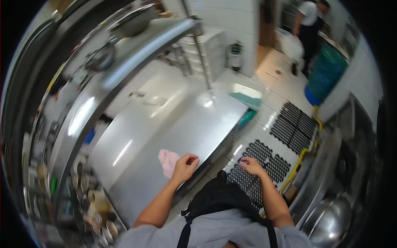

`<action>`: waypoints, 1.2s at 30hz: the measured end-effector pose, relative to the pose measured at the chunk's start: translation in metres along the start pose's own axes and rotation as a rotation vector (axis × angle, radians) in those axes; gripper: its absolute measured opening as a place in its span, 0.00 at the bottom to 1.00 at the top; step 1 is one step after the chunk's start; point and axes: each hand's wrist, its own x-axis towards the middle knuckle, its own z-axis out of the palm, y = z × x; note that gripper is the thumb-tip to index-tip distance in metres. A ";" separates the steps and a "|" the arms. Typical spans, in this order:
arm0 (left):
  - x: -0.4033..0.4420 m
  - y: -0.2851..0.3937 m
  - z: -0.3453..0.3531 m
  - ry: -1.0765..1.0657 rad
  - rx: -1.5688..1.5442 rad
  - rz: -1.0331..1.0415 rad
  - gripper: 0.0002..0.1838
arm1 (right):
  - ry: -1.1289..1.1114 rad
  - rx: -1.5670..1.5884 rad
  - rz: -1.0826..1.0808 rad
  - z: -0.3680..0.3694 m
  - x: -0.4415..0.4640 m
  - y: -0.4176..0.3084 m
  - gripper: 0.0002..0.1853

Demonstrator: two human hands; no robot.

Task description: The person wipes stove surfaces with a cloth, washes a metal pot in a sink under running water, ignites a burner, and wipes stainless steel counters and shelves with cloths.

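Note:
My left hand point(185, 167) hovers at the near edge of a stainless steel table point(206, 124), its fingers loosely bent, with a small gap before the thumb and nothing visible inside. Just left of it a crumpled pink cloth point(167, 161) lies on the tabletop; whether the hand touches it I cannot tell. My right hand point(253, 166) is raised over the floor at the right, fingers half curled and slightly apart, no object showing in it. A black apron point(219, 196) covers my front between the two arms.
Black perforated mats point(293, 126) lie on the tiled floor. Metal sinks point(318, 169) line the right side. A steel shelf point(140, 53) overhangs the table's left. A person point(308, 29) stands far back, near a bin with a green bag point(329, 68). Pots point(97, 202) crowd the lower left.

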 end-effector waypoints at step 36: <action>0.481 -0.097 0.418 -1.192 1.245 0.619 0.14 | 0.858 0.400 0.305 -0.487 -0.080 0.154 0.09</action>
